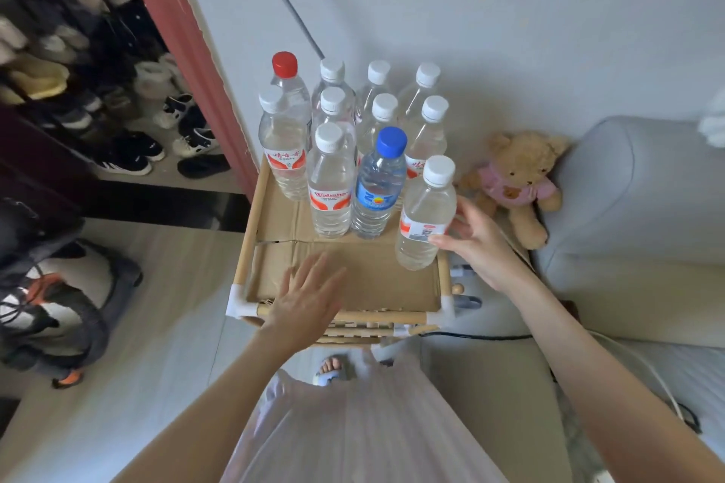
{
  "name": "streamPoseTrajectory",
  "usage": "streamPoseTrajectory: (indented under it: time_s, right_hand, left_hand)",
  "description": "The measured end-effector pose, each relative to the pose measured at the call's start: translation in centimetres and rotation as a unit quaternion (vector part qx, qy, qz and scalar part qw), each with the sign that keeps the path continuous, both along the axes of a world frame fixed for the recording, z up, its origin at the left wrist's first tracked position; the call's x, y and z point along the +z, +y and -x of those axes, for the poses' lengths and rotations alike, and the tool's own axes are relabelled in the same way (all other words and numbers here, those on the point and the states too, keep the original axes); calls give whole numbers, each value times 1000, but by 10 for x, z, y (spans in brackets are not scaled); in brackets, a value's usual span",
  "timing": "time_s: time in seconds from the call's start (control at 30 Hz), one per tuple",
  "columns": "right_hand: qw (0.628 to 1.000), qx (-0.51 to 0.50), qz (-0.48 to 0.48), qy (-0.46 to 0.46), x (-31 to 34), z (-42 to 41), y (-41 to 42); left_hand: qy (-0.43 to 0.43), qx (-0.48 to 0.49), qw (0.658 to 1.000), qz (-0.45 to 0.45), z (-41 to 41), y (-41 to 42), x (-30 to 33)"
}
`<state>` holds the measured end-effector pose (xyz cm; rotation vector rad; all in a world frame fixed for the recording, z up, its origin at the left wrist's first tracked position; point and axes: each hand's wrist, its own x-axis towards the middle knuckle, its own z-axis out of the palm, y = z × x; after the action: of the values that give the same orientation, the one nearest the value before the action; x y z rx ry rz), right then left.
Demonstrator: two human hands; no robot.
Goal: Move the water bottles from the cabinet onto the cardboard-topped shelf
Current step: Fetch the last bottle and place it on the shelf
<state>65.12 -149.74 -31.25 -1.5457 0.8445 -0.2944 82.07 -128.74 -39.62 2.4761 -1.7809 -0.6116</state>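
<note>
Clear ribbed plastic water bottles (333, 176) are grouped on creased cardboard (353, 274). At three o'clock, one bottle (425, 216) is touched by the spread right hand (474, 243); the left hand (310, 294) is held flat, fingers wide.

Your left hand (310, 296) is extended forward, palm down, fingers straight and slightly spread, holding nothing. Your right hand (476, 243) is raised beside it, fingers relaxed and parted, thumb pointing inward, gripping nothing. Both forearms are bare and outstretched.
</note>
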Motion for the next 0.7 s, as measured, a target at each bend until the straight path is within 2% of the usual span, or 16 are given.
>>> streamPoseTrajectory:
  time_s: [0.1, 0.27, 0.4, 0.6, 0.7]
  right_hand:
    - [1000, 24, -14, 3, -6, -4, -9]
    - [997, 52, -52, -3, -5, -5, -22]
    - [995, 89, -41, 22, -3, 1, -31]
    - [994, 87, 42, 57, 13, 1, -26]
    - [989, 30, 132, 63, 19, -7, -16]
  left_hand:
    - [-12, 40, 999, -29, 2, 2, -7]
    - [4, 57, 998, -1, 3, 3, -18]
    - [-18, 71, 997, -4, 9, 3, -23]
    - [-20, 83, 996, 23, 9, 2, -24]
    - [-22, 81, 996, 37, 11, 1, -25]
